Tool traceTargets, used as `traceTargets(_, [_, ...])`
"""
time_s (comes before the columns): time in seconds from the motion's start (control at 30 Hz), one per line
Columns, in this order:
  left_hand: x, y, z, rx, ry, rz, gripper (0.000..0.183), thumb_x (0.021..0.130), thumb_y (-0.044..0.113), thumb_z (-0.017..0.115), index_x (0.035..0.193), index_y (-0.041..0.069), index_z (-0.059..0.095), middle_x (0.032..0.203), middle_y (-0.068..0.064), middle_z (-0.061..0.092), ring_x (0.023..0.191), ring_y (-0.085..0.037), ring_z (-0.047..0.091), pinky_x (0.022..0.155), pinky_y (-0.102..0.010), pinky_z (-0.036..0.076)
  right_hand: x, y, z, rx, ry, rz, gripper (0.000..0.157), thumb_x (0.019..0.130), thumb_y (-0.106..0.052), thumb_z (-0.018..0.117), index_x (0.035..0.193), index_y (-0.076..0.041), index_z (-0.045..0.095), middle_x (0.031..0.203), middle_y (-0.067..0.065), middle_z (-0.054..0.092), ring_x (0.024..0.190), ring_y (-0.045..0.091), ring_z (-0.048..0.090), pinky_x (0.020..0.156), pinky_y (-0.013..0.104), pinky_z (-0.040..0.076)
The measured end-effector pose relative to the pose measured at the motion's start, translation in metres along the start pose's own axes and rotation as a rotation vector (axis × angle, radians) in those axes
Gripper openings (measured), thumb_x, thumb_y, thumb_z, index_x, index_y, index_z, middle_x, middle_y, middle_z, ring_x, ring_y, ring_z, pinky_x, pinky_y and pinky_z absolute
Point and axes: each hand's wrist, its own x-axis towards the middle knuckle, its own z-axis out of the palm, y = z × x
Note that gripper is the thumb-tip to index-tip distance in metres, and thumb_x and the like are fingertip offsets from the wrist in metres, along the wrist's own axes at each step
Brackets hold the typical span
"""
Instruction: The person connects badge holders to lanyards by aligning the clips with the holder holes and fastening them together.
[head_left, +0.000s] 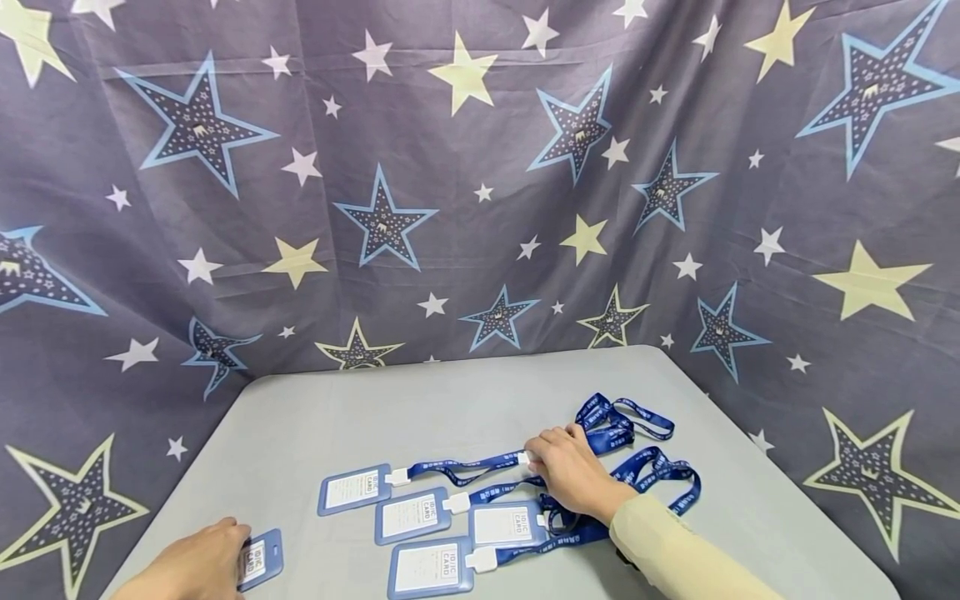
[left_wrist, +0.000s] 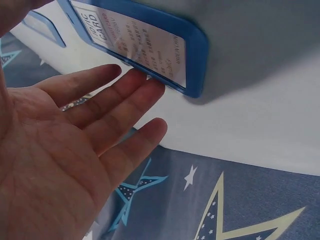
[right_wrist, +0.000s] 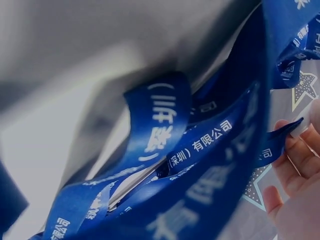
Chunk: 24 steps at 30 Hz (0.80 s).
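Note:
In the head view, my left hand (head_left: pixel 197 563) holds a blue-framed card holder (head_left: pixel 272 557) at the lower left, covering its left end. Its slotted end shows, with no strap on it. From the left wrist, the fingertips (left_wrist: pixel 152 89) meet the long edge of that tilted card holder (left_wrist: pixel 150 50). Farther right, my right hand (head_left: pixel 568 468) pinches a lanyard by its white clip (head_left: pixel 523 457). Seen from the right wrist, the thumb and fingers grip white plastic (right_wrist: pixel 301 129) beside the blue strap (right_wrist: pixel 200 140), which crosses close to the camera.
Several card holders with lanyards lie between the hands, among them an upper one (head_left: pixel 354 490) and a lower one (head_left: pixel 431 568). Blue straps (head_left: pixel 663 479) pile up in loops at the right. Behind the grey table (head_left: pixel 360 408) hangs a star-patterned cloth (head_left: pixel 480 167).

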Motion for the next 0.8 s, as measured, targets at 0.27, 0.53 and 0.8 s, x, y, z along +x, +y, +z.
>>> traceTargets(0.27, [0.0001,-0.0016,0.0003,-0.047,-0.020,-0.049,0.050,0.052,0.030,0.091,0.089,0.008,0.067,0.078,0.003,0.051,0.068,-0.016,0.047,0.060,-0.035,0.046,-0.0017,0.0010,0.0005,-0.005,0.017,-0.005,0.016,0.090,-0.014,0.077,0.105,-0.012,0.072,0.099,-0.001,0.070,0.090,0.017,0.059,0.087,0.041,0.037])
traceTargets(0.53, [0.0030,-0.0028,0.0018,-0.108,-0.042,-0.067,0.034,0.054,0.014,0.086,0.079,0.011,0.062,0.072,0.004,0.052,0.065,-0.017,0.049,0.059,-0.036,0.045,-0.0026,0.0007,-0.0005,-0.007,0.000,0.003,0.014,0.090,-0.015,0.077,0.103,-0.013,0.070,0.097,-0.002,0.069,0.089,0.016,0.058,0.085,0.040,0.036])
traceTargets(0.8, [0.0029,-0.0052,0.0020,-0.084,-0.051,-0.012,0.049,0.056,0.036,0.093,0.090,0.008,0.069,0.077,0.002,0.051,0.066,-0.015,0.047,0.059,-0.033,0.045,-0.0024,0.0002,-0.0004,0.001,-0.008,0.010,0.016,0.091,-0.015,0.076,0.106,-0.013,0.071,0.100,-0.002,0.070,0.090,0.016,0.058,0.086,0.041,0.037])
